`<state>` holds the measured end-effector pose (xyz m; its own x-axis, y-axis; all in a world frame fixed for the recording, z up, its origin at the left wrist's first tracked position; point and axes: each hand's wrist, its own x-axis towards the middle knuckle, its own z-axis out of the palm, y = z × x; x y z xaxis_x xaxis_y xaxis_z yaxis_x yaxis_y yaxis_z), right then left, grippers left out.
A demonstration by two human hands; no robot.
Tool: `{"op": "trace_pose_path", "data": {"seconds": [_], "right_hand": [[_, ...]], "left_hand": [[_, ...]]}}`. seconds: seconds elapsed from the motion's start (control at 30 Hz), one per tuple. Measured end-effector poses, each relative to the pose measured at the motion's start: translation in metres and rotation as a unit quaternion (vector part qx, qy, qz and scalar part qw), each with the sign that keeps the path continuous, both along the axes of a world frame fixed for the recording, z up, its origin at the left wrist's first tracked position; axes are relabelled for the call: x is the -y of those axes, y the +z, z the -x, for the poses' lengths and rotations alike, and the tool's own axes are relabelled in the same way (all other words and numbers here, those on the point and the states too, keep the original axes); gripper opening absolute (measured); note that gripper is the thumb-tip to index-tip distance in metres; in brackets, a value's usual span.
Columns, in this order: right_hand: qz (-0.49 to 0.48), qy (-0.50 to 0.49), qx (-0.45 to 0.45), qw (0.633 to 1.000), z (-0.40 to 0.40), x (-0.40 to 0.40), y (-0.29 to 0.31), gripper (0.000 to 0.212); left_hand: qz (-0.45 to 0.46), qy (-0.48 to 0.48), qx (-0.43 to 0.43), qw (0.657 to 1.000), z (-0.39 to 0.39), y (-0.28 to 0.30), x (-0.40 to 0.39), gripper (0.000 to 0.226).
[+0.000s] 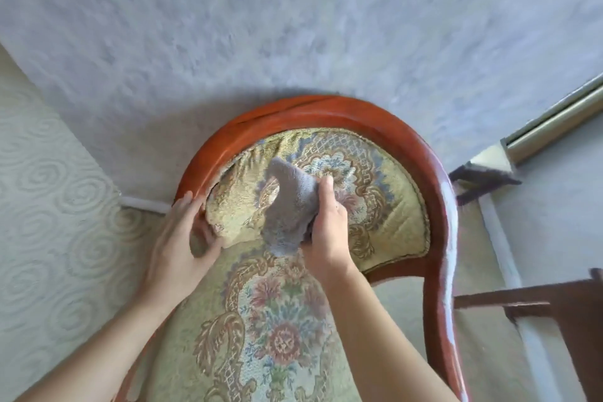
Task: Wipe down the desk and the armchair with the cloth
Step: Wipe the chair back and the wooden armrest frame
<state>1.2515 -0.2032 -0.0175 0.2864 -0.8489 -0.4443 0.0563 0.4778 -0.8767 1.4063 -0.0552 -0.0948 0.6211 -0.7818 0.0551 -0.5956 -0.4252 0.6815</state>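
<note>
The armchair (pixel 385 121) has a curved red-brown wooden frame and floral tapestry upholstery on back and seat. A grey fluffy cloth (pixel 290 206) lies against the padded backrest, gripped by my right hand (pixel 326 232). My left hand (pixel 186 238) holds the left edge of the backrest, fingers curled round the frame and padding where the fabric bulges away from the wood. The seat cushion (pixel 277 336) fills the lower middle between my forearms.
A pale textured wall rises behind the chair. Swirl-patterned wallpaper covers the left wall. Dark brown wooden furniture (pixel 561 310) stands at the right, with a white baseboard (pixel 502 254) and a pipe-like rail (pixel 554 121) beyond it.
</note>
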Motion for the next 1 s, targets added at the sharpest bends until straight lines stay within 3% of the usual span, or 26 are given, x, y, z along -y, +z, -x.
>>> {"op": "trace_pose_path", "data": {"seconds": [0.07,0.2,0.37,0.47,0.57,0.7,0.77,0.83,0.9,1.0], "right_hand": [[-0.033,-0.072,0.029,0.996,0.035,0.020,0.006,0.052],[-0.130,-0.216,0.154,0.955,0.104,0.055,0.008,0.053],[-0.123,-0.244,0.322,0.906,0.192,0.086,0.011,0.066],[-0.098,-0.264,0.337,0.898,0.233,0.099,0.016,0.058],[-0.067,-0.318,0.282,0.903,0.260,0.112,0.019,0.047],[0.010,-0.391,0.189,0.901,0.285,0.133,0.022,0.030],[0.067,-0.383,0.106,0.915,0.290,0.144,0.019,0.017],[0.134,-0.356,-0.048,0.924,0.285,0.150,0.013,0.028],[0.218,-0.311,-0.194,0.904,0.271,0.150,-0.002,0.034],[0.313,-0.198,-0.298,0.880,0.237,0.141,-0.038,0.046]], "left_hand": [[0.027,-0.064,0.048,0.996,0.016,0.009,0.041,0.075],[0.066,-0.193,0.053,0.977,0.070,0.021,0.122,0.067],[0.081,-0.318,0.123,0.936,0.124,0.034,0.215,0.067],[0.084,-0.359,0.193,0.909,0.149,0.045,0.262,0.069],[0.121,-0.367,0.242,0.890,0.168,0.056,0.298,0.077],[0.088,-0.389,0.324,0.858,0.179,0.067,0.337,0.099],[0.095,-0.398,0.370,0.834,0.177,0.072,0.356,0.097],[0.105,-0.393,0.411,0.816,0.171,0.076,0.371,0.089],[0.095,-0.378,0.453,0.802,0.166,0.077,0.381,0.086],[0.123,-0.367,0.501,0.774,0.162,0.071,0.387,0.078]]}}
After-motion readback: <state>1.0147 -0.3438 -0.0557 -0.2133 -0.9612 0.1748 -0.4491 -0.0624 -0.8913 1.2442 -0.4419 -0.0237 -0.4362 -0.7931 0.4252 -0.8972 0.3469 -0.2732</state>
